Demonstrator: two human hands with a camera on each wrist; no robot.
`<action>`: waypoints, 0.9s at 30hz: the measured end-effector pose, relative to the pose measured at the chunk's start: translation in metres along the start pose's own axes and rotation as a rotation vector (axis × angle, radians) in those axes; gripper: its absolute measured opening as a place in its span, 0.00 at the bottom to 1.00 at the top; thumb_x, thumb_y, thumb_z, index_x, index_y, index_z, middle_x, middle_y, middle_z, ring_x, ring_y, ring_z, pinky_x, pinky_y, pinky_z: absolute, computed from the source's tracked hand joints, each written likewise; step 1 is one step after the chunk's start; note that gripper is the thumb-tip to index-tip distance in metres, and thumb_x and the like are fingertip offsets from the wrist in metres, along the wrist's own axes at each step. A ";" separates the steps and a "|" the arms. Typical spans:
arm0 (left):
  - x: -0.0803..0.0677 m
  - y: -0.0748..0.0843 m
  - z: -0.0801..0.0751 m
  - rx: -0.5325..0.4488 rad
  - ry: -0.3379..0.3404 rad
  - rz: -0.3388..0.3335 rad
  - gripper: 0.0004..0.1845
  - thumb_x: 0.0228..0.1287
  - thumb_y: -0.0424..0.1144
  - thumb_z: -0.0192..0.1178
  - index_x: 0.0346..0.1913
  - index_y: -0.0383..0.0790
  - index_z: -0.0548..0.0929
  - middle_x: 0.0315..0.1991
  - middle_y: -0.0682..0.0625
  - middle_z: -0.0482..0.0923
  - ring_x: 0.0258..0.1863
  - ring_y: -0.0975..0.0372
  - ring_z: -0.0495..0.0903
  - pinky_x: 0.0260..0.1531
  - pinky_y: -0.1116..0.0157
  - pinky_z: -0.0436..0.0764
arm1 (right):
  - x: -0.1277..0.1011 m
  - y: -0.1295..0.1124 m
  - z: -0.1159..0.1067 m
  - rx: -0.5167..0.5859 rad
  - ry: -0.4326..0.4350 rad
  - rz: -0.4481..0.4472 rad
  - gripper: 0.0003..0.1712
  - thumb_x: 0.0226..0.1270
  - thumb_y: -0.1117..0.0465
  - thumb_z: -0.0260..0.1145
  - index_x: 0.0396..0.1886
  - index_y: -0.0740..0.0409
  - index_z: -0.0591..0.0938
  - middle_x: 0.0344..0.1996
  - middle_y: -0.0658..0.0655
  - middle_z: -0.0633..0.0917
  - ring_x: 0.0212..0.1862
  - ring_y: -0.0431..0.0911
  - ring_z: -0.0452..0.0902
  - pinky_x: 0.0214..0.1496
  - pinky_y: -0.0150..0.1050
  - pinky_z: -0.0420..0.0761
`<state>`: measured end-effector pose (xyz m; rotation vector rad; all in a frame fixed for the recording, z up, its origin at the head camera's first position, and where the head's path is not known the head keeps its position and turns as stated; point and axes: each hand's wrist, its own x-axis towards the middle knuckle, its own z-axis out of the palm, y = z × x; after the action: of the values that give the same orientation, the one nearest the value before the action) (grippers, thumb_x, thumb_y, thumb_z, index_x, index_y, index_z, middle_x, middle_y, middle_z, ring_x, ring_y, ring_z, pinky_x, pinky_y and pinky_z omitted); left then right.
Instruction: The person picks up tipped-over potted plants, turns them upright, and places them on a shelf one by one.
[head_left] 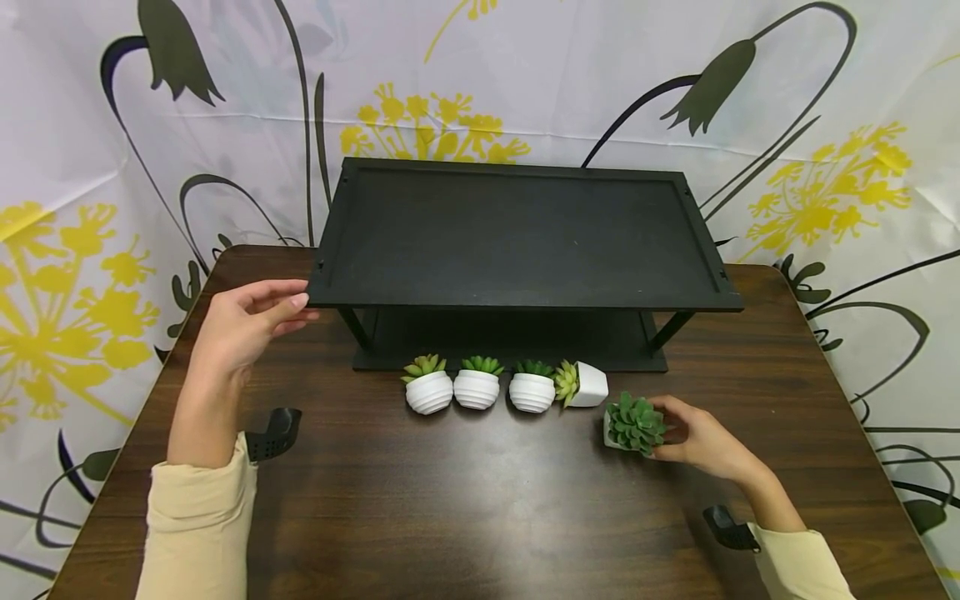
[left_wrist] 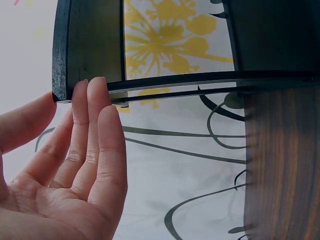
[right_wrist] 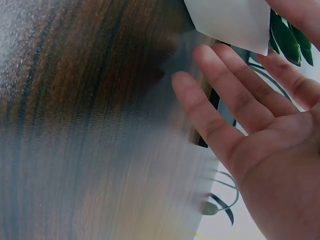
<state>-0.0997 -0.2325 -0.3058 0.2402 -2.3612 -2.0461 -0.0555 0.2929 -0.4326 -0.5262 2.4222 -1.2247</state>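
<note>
At the left front corner of a black two-tier shelf, my left hand pinches the upper board, thumb at its edge and fingers below. The left wrist view shows those fingertips against the underside of the board. Over to the right, my right hand holds a dark green potted succulent between thumb and fingers. Its white pot tapers and shows at the top of the right wrist view, the lower fingers extended beside it.
Before the shelf stand three small plants in ribbed white pots: a left one, a middle one and a right one. Beside them a plant in a smooth white pot lies sideways. A flowered curtain hangs behind the brown table.
</note>
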 end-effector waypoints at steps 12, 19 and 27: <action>0.000 0.000 0.000 -0.025 0.002 -0.001 0.07 0.59 0.31 0.61 0.40 0.38 0.79 0.25 0.59 0.82 0.26 0.68 0.83 0.29 0.76 0.80 | 0.000 -0.003 0.003 -0.066 0.052 0.045 0.33 0.48 0.64 0.73 0.54 0.64 0.70 0.44 0.61 0.78 0.41 0.49 0.79 0.41 0.38 0.81; 0.001 -0.001 0.000 -0.059 -0.010 0.019 0.06 0.58 0.30 0.61 0.38 0.42 0.81 0.26 0.58 0.82 0.26 0.67 0.83 0.30 0.76 0.81 | -0.002 -0.009 0.004 -0.110 0.127 0.108 0.32 0.48 0.63 0.73 0.53 0.66 0.71 0.43 0.62 0.79 0.40 0.51 0.79 0.36 0.39 0.81; 0.001 0.000 0.000 -0.044 -0.008 0.025 0.07 0.58 0.30 0.61 0.41 0.37 0.79 0.27 0.58 0.82 0.26 0.67 0.83 0.30 0.76 0.81 | -0.001 -0.009 0.008 -0.106 0.224 0.159 0.32 0.45 0.63 0.75 0.50 0.68 0.71 0.42 0.64 0.79 0.41 0.53 0.79 0.38 0.43 0.81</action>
<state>-0.1007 -0.2327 -0.3059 0.2006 -2.3083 -2.0894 -0.0493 0.2829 -0.4297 -0.2288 2.6685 -1.1463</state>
